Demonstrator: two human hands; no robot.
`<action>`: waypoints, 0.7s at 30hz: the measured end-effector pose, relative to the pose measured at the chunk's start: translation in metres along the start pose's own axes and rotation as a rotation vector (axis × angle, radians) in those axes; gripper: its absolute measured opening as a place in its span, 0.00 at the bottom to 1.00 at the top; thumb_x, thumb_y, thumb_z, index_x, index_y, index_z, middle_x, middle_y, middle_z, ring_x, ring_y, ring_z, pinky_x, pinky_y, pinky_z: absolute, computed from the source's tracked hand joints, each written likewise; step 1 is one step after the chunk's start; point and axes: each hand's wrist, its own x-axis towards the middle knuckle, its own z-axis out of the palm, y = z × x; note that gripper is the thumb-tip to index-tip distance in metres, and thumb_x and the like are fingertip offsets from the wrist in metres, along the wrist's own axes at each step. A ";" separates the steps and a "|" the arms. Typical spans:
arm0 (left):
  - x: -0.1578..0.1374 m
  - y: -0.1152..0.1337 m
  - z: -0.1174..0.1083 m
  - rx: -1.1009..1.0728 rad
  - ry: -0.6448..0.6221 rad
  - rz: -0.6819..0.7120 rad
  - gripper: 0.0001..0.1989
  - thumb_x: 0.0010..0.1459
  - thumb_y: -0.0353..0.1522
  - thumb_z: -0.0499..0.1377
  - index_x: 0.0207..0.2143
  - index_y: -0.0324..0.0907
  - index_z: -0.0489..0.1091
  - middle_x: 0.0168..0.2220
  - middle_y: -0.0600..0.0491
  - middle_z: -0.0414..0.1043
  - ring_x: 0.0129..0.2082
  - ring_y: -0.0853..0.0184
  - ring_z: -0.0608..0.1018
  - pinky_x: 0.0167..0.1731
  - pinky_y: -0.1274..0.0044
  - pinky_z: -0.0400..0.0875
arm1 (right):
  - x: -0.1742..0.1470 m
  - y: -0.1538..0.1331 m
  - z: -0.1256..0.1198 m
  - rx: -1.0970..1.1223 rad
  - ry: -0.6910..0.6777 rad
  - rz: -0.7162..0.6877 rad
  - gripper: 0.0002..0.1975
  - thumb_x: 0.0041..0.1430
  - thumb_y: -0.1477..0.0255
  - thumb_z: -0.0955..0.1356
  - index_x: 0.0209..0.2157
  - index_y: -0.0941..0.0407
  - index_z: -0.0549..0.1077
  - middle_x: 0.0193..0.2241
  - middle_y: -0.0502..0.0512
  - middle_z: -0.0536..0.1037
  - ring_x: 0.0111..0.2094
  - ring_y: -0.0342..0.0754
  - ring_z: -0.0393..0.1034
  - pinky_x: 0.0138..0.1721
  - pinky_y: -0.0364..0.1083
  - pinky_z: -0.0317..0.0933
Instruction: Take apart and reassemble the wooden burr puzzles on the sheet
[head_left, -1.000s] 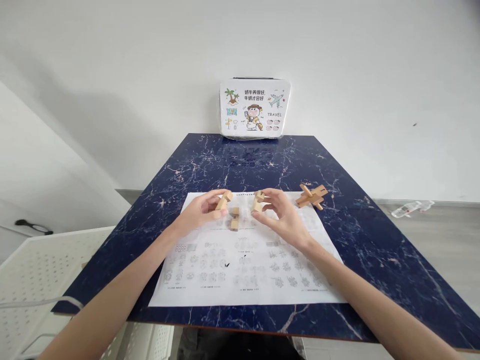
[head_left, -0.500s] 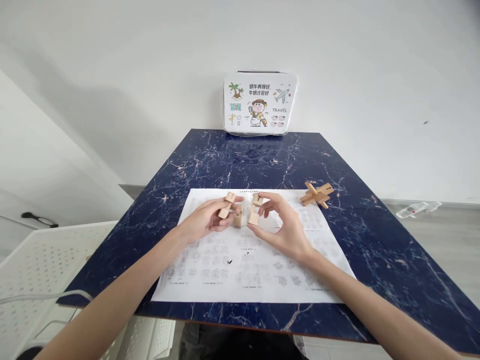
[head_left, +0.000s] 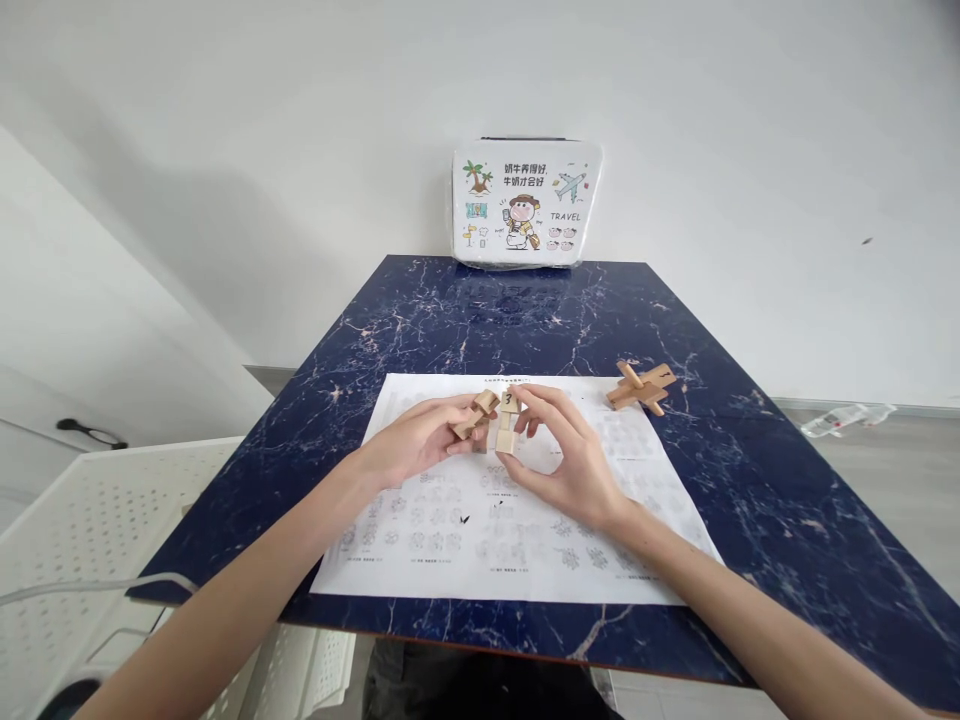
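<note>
My left hand [head_left: 409, 437] is closed around notched wooden puzzle pieces [head_left: 474, 416], tilted above the printed sheet; how many it holds is partly hidden by the fingers. Between the thumb and fingers of my right hand [head_left: 566, 455] stands another notched wooden puzzle piece [head_left: 506, 440], upright, with a "3" on its top end. The two hands' pieces are side by side, very near each other; I cannot tell whether they touch. Beneath both hands lies the white instruction sheet [head_left: 420, 575] with rows of small puzzle diagrams.
Several wooden pieces [head_left: 642, 388] lie crossed at the sheet's upper right corner on the blue marbled table [head_left: 480, 335]. A white cartoon-printed case [head_left: 525, 205] stands at the far edge by the wall. At left are a white perforated rack [head_left: 112, 500] and a pale cable [head_left: 97, 588].
My left hand has turned its wooden pieces to a slant and brought them closer to the right hand's piece. The right hand keeps its grip on the piece marked 3.
</note>
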 end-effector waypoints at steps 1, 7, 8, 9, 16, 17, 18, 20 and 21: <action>0.000 0.001 0.000 0.019 -0.023 0.001 0.12 0.66 0.30 0.61 0.50 0.38 0.77 0.39 0.49 0.70 0.37 0.68 0.70 0.35 0.75 0.63 | 0.000 0.000 0.000 0.001 0.003 0.002 0.36 0.63 0.76 0.72 0.70 0.45 0.62 0.60 0.62 0.69 0.40 0.50 0.75 0.49 0.60 0.75; -0.002 -0.002 -0.004 0.185 -0.077 -0.009 0.16 0.70 0.38 0.61 0.56 0.40 0.74 0.43 0.46 0.74 0.39 0.68 0.75 0.30 0.78 0.61 | 0.000 -0.003 -0.002 -0.010 -0.032 0.003 0.37 0.62 0.75 0.73 0.69 0.46 0.61 0.59 0.62 0.71 0.42 0.52 0.75 0.50 0.60 0.74; -0.002 -0.002 -0.004 0.207 -0.083 -0.004 0.18 0.71 0.40 0.61 0.56 0.39 0.74 0.43 0.46 0.75 0.39 0.67 0.76 0.28 0.78 0.60 | 0.000 -0.004 -0.002 -0.013 -0.041 0.004 0.37 0.62 0.75 0.73 0.69 0.46 0.61 0.59 0.61 0.71 0.42 0.53 0.75 0.49 0.60 0.74; -0.003 -0.001 -0.005 0.226 -0.085 0.001 0.19 0.71 0.42 0.61 0.56 0.39 0.73 0.43 0.45 0.76 0.39 0.67 0.77 0.27 0.79 0.60 | 0.001 -0.005 -0.003 -0.016 -0.047 0.006 0.37 0.61 0.75 0.73 0.69 0.46 0.60 0.58 0.61 0.72 0.43 0.53 0.74 0.48 0.59 0.74; -0.003 -0.002 -0.001 0.389 -0.087 -0.009 0.20 0.70 0.47 0.59 0.46 0.38 0.74 0.42 0.46 0.79 0.26 0.72 0.78 0.22 0.79 0.67 | 0.001 -0.002 -0.008 -0.090 -0.006 0.008 0.35 0.60 0.74 0.74 0.66 0.47 0.62 0.59 0.62 0.73 0.59 0.61 0.69 0.58 0.64 0.69; -0.003 -0.003 0.001 0.415 -0.080 -0.012 0.20 0.70 0.47 0.59 0.46 0.38 0.74 0.40 0.47 0.78 0.23 0.73 0.76 0.20 0.80 0.65 | 0.001 -0.002 -0.008 -0.098 -0.011 0.003 0.35 0.60 0.74 0.74 0.66 0.48 0.62 0.59 0.62 0.72 0.60 0.62 0.68 0.59 0.65 0.67; -0.003 -0.005 0.002 0.437 -0.070 -0.012 0.19 0.71 0.47 0.59 0.45 0.39 0.74 0.38 0.49 0.78 0.21 0.75 0.73 0.18 0.81 0.63 | 0.001 -0.003 -0.008 -0.101 -0.019 0.001 0.35 0.60 0.74 0.74 0.66 0.48 0.62 0.59 0.62 0.72 0.61 0.62 0.68 0.60 0.66 0.67; -0.002 -0.007 0.005 0.454 -0.049 -0.008 0.19 0.71 0.47 0.58 0.42 0.39 0.74 0.34 0.52 0.75 0.18 0.77 0.69 0.16 0.82 0.57 | 0.002 -0.004 -0.008 -0.097 -0.043 0.002 0.35 0.60 0.75 0.73 0.66 0.48 0.62 0.59 0.62 0.71 0.60 0.62 0.69 0.60 0.66 0.68; -0.002 -0.008 0.006 0.451 -0.043 -0.006 0.19 0.71 0.47 0.58 0.40 0.39 0.73 0.32 0.54 0.74 0.18 0.78 0.67 0.15 0.82 0.56 | 0.002 -0.005 -0.008 -0.093 -0.056 0.002 0.35 0.60 0.76 0.73 0.66 0.48 0.62 0.59 0.62 0.70 0.60 0.62 0.69 0.60 0.66 0.68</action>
